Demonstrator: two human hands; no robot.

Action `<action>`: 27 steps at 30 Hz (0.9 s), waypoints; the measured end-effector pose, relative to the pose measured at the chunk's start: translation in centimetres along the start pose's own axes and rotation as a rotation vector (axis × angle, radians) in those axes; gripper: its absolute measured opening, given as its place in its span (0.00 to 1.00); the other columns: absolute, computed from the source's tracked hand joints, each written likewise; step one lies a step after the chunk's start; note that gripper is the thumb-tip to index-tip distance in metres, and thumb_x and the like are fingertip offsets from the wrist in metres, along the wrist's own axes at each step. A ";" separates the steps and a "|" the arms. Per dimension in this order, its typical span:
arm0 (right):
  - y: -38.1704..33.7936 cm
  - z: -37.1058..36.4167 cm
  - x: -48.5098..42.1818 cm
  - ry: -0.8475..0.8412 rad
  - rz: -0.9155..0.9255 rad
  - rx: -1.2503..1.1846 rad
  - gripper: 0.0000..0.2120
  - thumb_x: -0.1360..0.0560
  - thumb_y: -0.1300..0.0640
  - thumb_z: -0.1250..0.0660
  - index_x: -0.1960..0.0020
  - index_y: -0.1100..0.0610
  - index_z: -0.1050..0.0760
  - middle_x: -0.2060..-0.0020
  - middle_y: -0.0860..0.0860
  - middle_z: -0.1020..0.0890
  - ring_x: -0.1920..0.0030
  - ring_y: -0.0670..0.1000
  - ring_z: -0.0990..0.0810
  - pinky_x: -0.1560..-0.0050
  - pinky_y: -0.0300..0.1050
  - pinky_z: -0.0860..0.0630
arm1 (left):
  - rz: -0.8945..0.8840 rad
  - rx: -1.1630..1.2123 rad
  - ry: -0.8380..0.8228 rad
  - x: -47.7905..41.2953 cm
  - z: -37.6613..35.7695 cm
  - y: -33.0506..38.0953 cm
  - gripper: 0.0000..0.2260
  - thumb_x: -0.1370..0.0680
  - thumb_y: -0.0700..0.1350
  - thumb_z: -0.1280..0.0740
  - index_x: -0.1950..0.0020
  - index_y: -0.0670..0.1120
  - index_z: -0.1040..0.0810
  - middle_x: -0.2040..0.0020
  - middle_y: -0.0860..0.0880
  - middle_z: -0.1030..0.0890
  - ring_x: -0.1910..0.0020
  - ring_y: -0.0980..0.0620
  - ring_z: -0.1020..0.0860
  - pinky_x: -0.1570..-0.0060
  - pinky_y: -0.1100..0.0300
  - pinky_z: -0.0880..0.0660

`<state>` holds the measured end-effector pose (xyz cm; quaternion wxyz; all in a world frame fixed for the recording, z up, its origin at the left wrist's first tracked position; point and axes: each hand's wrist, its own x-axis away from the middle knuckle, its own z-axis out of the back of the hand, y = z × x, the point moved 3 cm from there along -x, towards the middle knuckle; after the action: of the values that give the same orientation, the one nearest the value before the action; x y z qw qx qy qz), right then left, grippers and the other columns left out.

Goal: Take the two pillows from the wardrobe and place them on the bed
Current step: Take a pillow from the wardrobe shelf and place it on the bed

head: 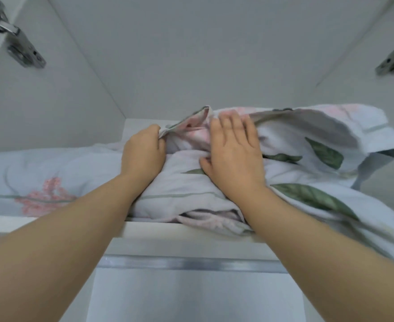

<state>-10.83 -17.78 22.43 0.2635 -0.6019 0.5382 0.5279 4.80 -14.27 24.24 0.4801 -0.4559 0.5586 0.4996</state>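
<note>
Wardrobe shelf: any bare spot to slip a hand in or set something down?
One bare strip of shelf at the back-left corner, between the side wall, the flat pillow and the left hand. Above the pillows is open air. Elsewhere crowded: the bunched pillow under the right hand fills centre and right, spilling over the front edge.

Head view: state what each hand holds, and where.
Left hand pinches the floral pillow by its bunched fabric corner; right hand lies flat on it, holding nothing.
</note>
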 end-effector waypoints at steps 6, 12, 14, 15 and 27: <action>2.0 0.7 0.7 -0.284 -0.249 -0.123 0.38 0.31 0.32 0.42 0.28 0.54 0.39 0.44 0.58 0.20 0.43 0.61 0.25 0.47 0.53 0.31 | -0.332 0.008 0.188 2.6 2.8 2.2 0.10 0.30 0.43 0.45 0.65 0.38 0.28 0.68 0.35 0.23 0.69 0.39 0.23 0.66 0.52 0.43; 1.8 2.2 1.4 -0.235 -0.154 -0.261 0.19 0.27 0.39 0.39 0.58 0.56 0.31 0.60 0.59 0.18 0.57 0.61 0.21 0.62 0.49 0.34 | -0.143 0.368 -0.271 2.7 3.9 1.5 0.10 0.30 0.49 0.35 0.69 0.47 0.27 0.71 0.52 0.24 0.66 0.51 0.27 0.67 0.60 0.40; 1.6 2.6 1.7 -0.229 -0.124 -0.309 0.18 0.27 0.42 0.37 0.63 0.54 0.37 0.67 0.58 0.19 0.64 0.61 0.21 0.67 0.46 0.38 | 0.050 0.768 -0.439 1.9 4.9 1.5 0.06 0.36 0.48 0.32 0.72 0.49 0.24 0.74 0.56 0.24 0.69 0.59 0.29 0.68 0.67 0.34; 1.6 2.7 1.9 -0.229 -0.111 -0.318 0.18 0.28 0.43 0.36 0.65 0.54 0.39 0.71 0.58 0.20 0.69 0.60 0.21 0.70 0.44 0.38 | 0.151 0.951 -0.464 1.3 5.3 1.6 0.03 0.39 0.48 0.31 0.72 0.50 0.22 0.71 0.57 0.23 0.68 0.59 0.28 0.65 0.68 0.32; 1.7 3.8 3.4 -0.145 0.047 -0.438 0.15 0.39 0.49 0.40 0.69 0.50 0.47 0.82 0.51 0.28 0.80 0.54 0.28 0.71 0.30 0.57 | 0.005 -0.214 -0.784 -1.1 0.7 1.1 0.20 0.24 0.65 0.49 0.40 0.57 0.29 0.33 0.52 0.28 0.31 0.47 0.35 0.32 0.36 0.53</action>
<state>-14.25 -16.15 18.57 0.1523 -0.5922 0.4045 0.6800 3.87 -13.48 25.40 0.6053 -0.2768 0.2791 0.6922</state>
